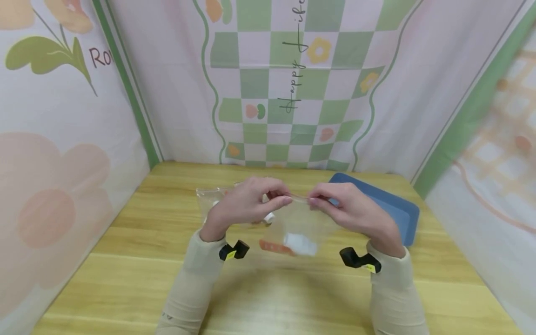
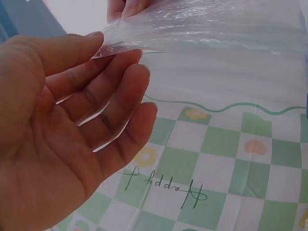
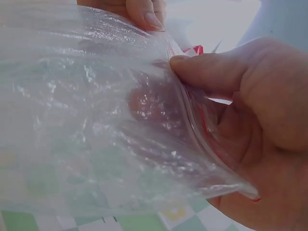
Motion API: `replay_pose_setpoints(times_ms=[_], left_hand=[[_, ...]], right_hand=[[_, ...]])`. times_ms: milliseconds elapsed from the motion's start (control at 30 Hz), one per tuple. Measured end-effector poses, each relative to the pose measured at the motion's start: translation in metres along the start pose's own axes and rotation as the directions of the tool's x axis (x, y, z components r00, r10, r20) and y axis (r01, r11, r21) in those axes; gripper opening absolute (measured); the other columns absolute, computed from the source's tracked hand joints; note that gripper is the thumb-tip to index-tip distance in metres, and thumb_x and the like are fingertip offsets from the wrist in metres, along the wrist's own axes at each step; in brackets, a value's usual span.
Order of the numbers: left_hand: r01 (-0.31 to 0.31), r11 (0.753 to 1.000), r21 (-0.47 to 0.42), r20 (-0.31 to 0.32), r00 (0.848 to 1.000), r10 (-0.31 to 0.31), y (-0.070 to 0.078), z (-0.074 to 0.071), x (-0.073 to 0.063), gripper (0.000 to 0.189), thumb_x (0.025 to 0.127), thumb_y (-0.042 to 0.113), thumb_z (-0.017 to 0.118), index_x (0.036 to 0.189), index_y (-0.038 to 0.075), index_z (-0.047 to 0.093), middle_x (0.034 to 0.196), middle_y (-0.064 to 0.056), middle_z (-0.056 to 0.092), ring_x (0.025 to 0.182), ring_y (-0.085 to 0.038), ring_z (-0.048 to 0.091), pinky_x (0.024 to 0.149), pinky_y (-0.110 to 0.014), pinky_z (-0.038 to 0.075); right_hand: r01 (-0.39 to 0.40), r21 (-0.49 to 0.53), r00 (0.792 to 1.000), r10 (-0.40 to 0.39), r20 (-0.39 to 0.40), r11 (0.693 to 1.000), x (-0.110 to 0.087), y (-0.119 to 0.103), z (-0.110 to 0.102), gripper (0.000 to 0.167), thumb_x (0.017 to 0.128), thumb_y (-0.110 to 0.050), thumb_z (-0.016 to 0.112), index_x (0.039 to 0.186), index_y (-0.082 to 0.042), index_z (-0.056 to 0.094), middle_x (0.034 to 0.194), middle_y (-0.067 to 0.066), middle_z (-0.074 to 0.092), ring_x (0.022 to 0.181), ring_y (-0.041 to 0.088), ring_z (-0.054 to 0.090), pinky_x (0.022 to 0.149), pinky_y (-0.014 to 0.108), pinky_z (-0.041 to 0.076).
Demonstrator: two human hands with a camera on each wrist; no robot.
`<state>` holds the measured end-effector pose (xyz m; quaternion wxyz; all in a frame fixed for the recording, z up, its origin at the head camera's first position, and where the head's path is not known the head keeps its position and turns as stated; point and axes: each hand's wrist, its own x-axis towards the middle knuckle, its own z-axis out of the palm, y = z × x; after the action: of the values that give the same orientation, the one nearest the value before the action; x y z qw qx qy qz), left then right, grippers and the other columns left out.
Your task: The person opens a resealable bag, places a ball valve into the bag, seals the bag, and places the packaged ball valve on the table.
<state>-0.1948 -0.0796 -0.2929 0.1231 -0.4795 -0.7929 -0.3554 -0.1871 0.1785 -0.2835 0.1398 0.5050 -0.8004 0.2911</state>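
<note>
Above the table a clear zip bag (image 1: pixel 320 222) hangs from both hands, its red zip line (image 3: pixel 204 125) visible in the right wrist view. Low in the bag are a white object (image 1: pixel 300 244) and an orange strip (image 1: pixel 276 247) with pale marks. My left hand (image 1: pixel 253 201) pinches the top edge between thumb and forefinger; its other fingers curve loosely in the left wrist view. A short way along that edge, my right hand (image 1: pixel 356 208) pinches it too. Through the film (image 3: pixel 72 120), the right hand's fingers show blurred behind the bag.
Behind the left hand lies another clear bag (image 1: pixel 206 196), with a small white piece (image 1: pixel 269 217) showing beside that hand. A blue tray (image 1: pixel 408 211) stands at the right, partly behind the right hand. Patterned cloth (image 1: pixel 284 83) encloses the wooden table (image 1: pixel 125 279) at the back and sides.
</note>
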Motion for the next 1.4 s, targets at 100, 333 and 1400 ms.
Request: replay_pose_setpoints(times_ms=[100, 333, 1400], left_hand=[[0.007, 1.000, -0.009, -0.029, 1.000, -0.007, -0.001, 0.002, 0.001, 0.010, 0.096, 0.017, 0.064, 0.096, 0.010, 0.070, 0.084, 0.003, 0.070, 0.075, -0.002, 0.059, 0.069, -0.019, 0.051], [0.000, 1.000, -0.023, -0.097, 0.995, -0.003, -0.002, 0.007, 0.004, 0.009, 0.096, 0.017, 0.065, 0.095, 0.010, 0.070, 0.085, 0.002, 0.070, 0.076, -0.002, 0.061, 0.069, -0.019, 0.051], [-0.028, 0.994, 0.106, -0.159, 0.986, 0.045, 0.004, 0.016, 0.010, 0.007, 0.095, 0.016, 0.065, 0.097, 0.009, 0.068, 0.090, 0.000, 0.069, 0.078, -0.006, 0.059, 0.072, -0.025, 0.052]], right_hand=[[0.000, -0.010, 1.000, 0.000, -0.004, 1.000, -0.001, -0.001, -0.002, 0.021, 0.088, 0.003, 0.067, 0.092, -0.017, 0.065, 0.077, -0.009, 0.062, 0.066, -0.001, 0.048, 0.064, 0.014, 0.042], [-0.031, -0.009, 0.999, 0.031, -0.009, 0.999, -0.002, -0.002, -0.004, 0.019, 0.089, 0.002, 0.067, 0.092, -0.017, 0.066, 0.078, -0.008, 0.064, 0.067, 0.000, 0.051, 0.065, 0.014, 0.043], [-0.047, 0.043, 0.993, 0.051, -0.104, 0.998, 0.010, 0.002, 0.011, 0.011, 0.090, -0.005, 0.069, 0.095, -0.014, 0.072, 0.084, -0.006, 0.070, 0.075, 0.000, 0.063, 0.064, 0.018, 0.051]])
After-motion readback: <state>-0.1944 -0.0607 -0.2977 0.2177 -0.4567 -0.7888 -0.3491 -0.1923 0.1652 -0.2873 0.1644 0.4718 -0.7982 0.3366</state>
